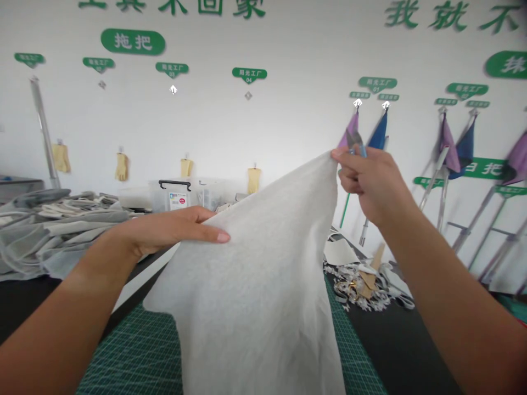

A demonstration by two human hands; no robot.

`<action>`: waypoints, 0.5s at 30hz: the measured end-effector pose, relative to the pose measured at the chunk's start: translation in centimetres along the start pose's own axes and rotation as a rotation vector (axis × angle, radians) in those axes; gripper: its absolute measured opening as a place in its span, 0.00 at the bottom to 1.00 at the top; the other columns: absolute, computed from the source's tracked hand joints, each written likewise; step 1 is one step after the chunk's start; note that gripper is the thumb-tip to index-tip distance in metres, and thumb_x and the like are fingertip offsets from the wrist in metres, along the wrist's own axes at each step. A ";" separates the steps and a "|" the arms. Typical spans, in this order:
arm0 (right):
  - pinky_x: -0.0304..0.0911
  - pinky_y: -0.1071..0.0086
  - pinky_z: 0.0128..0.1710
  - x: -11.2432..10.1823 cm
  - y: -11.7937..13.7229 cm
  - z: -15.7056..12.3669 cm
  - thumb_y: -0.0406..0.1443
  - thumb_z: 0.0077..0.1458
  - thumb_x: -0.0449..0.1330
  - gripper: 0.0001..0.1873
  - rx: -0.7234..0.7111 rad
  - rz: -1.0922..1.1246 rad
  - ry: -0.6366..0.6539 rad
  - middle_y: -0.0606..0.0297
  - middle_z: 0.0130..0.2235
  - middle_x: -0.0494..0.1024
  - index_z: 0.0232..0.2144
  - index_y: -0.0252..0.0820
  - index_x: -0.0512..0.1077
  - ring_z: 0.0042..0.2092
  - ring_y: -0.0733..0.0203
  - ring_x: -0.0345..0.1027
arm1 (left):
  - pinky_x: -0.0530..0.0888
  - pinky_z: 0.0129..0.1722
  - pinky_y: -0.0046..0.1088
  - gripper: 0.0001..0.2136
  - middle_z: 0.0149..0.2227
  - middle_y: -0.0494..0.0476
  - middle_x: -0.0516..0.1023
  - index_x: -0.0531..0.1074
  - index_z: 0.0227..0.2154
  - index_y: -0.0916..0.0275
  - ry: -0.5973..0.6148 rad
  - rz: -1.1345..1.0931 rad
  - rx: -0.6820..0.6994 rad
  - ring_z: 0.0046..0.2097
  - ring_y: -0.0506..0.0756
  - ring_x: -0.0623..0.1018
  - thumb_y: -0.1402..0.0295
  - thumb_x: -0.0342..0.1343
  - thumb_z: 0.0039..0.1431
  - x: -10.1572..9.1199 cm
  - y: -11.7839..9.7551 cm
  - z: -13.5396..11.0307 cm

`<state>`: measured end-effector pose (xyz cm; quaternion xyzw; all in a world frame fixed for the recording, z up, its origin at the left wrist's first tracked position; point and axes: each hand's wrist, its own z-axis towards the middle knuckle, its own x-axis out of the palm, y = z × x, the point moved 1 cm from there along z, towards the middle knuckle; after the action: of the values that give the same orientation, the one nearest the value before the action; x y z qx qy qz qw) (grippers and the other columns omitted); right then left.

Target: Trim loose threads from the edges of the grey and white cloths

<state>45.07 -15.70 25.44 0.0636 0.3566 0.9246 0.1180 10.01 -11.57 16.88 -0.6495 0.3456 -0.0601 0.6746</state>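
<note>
A whitish piece of fabric (255, 285) hangs between my hands, above the green cutting mat (132, 351). My left hand (185, 227) grips its upper left edge, thumb on the near face and fingers hidden behind. At the raised upper right corner, my right hand (366, 175) pinches the cloth between thumb and forefinger. Small thread snips (356, 144) with a blue handle also sit in my right hand, blades pointing up. The fabric's lower end runs out of view at the bottom.
Grey and white cloth pieces (53, 230) are piled at the left. Scraps and trimmings (366, 282) lie on the dark table (395, 340) at right. A clear plastic box (158, 195) stands behind. Yellow gloves (254, 180) and mops (432, 181) line the wall.
</note>
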 end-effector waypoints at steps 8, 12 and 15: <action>0.32 0.70 0.20 -2.8 5.2 3.7 0.24 0.57 0.63 0.12 -0.223 -0.100 -0.177 0.78 0.17 0.50 0.24 0.38 0.69 0.18 0.77 0.42 | 0.76 0.41 0.33 0.12 0.34 0.52 0.78 0.79 0.37 0.57 -0.273 0.105 0.120 0.44 0.64 0.80 0.59 0.67 0.50 -2.1 -1.9 1.2; 0.31 0.68 0.21 -5.3 6.4 4.9 0.25 0.57 0.64 0.12 -0.285 -0.132 -0.241 0.77 0.18 0.50 0.23 0.38 0.69 0.19 0.77 0.41 | 0.73 0.45 0.38 0.25 0.36 0.54 0.76 0.76 0.45 0.65 -0.705 0.437 0.323 0.42 0.60 0.78 0.49 0.63 0.53 -1.6 -4.7 0.8; 0.32 0.67 0.23 -7.3 6.6 5.5 0.26 0.56 0.65 0.11 -0.350 -0.143 -0.245 0.78 0.19 0.49 0.24 0.39 0.70 0.20 0.76 0.40 | 0.68 0.48 0.48 0.33 0.36 0.52 0.73 0.69 0.54 0.71 -1.031 0.556 0.429 0.45 0.61 0.78 0.46 0.58 0.56 -2.1 -6.8 -0.4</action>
<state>52.07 -18.87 33.70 0.1284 0.1773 0.9471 0.2348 10.70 -11.86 23.93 -0.3308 0.1119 0.3707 0.8606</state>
